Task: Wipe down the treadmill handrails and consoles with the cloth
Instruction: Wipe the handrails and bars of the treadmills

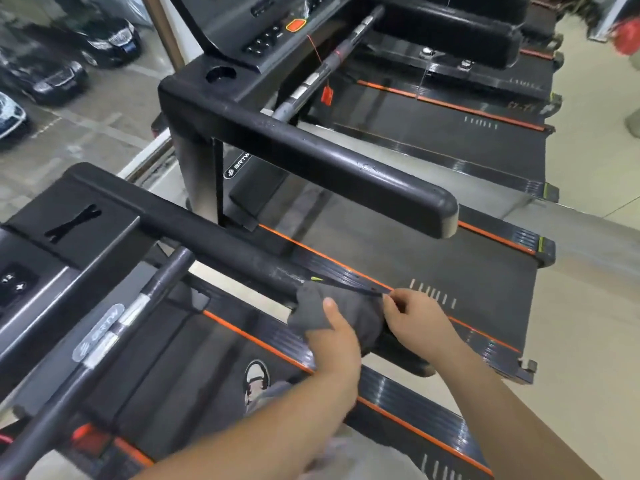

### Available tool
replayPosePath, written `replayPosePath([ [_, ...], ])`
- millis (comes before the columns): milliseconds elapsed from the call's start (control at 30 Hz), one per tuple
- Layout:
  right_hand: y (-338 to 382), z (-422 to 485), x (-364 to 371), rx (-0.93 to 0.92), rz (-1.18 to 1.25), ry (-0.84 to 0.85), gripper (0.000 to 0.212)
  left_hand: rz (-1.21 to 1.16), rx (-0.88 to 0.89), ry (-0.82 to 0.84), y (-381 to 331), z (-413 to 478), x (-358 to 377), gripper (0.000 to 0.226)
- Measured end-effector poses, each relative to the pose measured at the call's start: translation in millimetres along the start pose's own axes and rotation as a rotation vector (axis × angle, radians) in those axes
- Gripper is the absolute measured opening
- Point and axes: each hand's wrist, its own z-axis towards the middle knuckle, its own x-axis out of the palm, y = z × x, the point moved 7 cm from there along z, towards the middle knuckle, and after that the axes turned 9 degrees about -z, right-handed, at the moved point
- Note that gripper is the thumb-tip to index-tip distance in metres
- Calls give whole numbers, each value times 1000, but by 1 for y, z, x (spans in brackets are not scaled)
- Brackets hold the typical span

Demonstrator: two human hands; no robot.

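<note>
A grey cloth (343, 315) is wrapped over the near treadmill's right handrail (221, 244), close to the rail's rear end. The left hand (334, 336) clamps the cloth against the rail, thumb on top and fingers curled underneath. The right hand (417, 318) sits just beside it — its thumb and forefinger pinch the cloth's far edge, the other fingers loosely bent. Beyond, a second treadmill's handrail (346, 171) runs parallel and bare, its console (277, 36) carrying an orange button. The near console (41, 258) lies at the left edge. A sneakered foot (256, 377) stands on the belt below — orange strips line the deck.
</note>
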Motion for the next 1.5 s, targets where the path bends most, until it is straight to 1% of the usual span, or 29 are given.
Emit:
replayPosePath([
  [33, -1, 1, 1, -7, 2, 0, 36, 31, -30, 95, 16, -17, 15, 95],
  [67, -2, 2, 2, -11, 11, 2, 40, 46, -105, 208, 30, -32, 28, 96],
  [100, -3, 3, 1, -11, 29, 0, 44, 25, -201, 298, 42, -38, 37, 100],
  [133, -4, 5, -1, -10, 49, -4, 48, -27, -274, 349, 46, -39, 40, 101],
  [200, -4, 5, -5, 0, 66, 3, 54, -147, -324, 339, 36, -21, 27, 80],
  [233, -3, 5, -7, 2, 62, 1, 54, -174, -298, 290, 20, -8, 13, 75],
  [300, 0, 5, -11, -4, 51, -13, 51, -166, -194, 148, -21, 27, -20, 87],
  [333, 1, 5, -12, 0, 47, -20, 49, -104, -88, 47, -43, 47, -38, 88],
  [400, 1, 6, -13, 9, 44, -46, 45, 112, 143, -133, -92, 68, -67, 84],
  [467, -4, 6, -15, 45, 57, -89, 43, 418, 482, -137, -123, 63, -66, 85],
  [533, -12, 3, -17, 83, 92, -129, 45, 825, 895, -5, -119, 42, -43, 81],
  [567, -17, 0, -18, 103, 112, -144, 47, 978, 1051, 114, -104, 28, -30, 81],
  [600, -23, -2, -19, 122, 128, -158, 48, 1063, 1138, 257, -89, 13, -17, 81],
  [700, -47, -12, -22, 195, 152, -190, 51, 1105, 1305, 611, -67, -39, 28, 63],
  [767, -65, -24, -25, 245, 237, -230, 51, 1157, 1349, 766, -61, -65, 62, 53],
  [800, -74, -31, -27, 270, 289, -258, 51, 1241, 1294, 825, -59, -69, 81, 50],
  [833, -82, -39, -29, 297, 328, -288, 52, 1335, 1192, 874, -59, -66, 98, 49],
  [933, -107, -66, -35, 360, 384, -346, 53, 1568, 800, 971, -56, -53, 139, 53],
  [967, -115, -73, -34, 378, 407, -348, 54, 1610, 742, 984, -52, -55, 150, 55],
  [1000, -121, -81, -35, 394, 441, -354, 54, 1632, 728, 1009, -45, -62, 158, 56],
  [1033, -126, -87, -36, 417, 477, -366, 54, 1650, 764, 1044, -34, -76, 165, 54],
  [1067, -131, -93, -37, 437, 504, -382, 52, 1680, 860, 1069, -20, -92, 167, 50],
  [1200, -140, -102, -40, 507, 579, -445, 51, 1941, 1420, 1151, 26, -137, 151, 41],
  [1267, -135, -95, -42, 488, 612, -455, 55, 1878, 1629, 1264, 28, -133, 140, 41],
  [1333, -121, -81, -42, 471, 614, -436, 55, 1622, 1823, 1451, 19, -129, 121, 35],
  [1367, -112, -74, -41, 464, 592, -419, 52, 1470, 1864, 1537, 14, -124, 107, 33],
  [1400, -100, -66, -40, 437, 561, -402, 50, 1362, 1880, 1576, 7, -115, 92, 35],
  [1433, -87, -58, -40, 398, 527, -391, 49, 1306, 1897, 1559, 1, -100, 78, 41],
  [1500, -57, -42, -41, 314, 460, -375, 49, 1306, 1884, 1443, -19, -65, 51, 60],
])
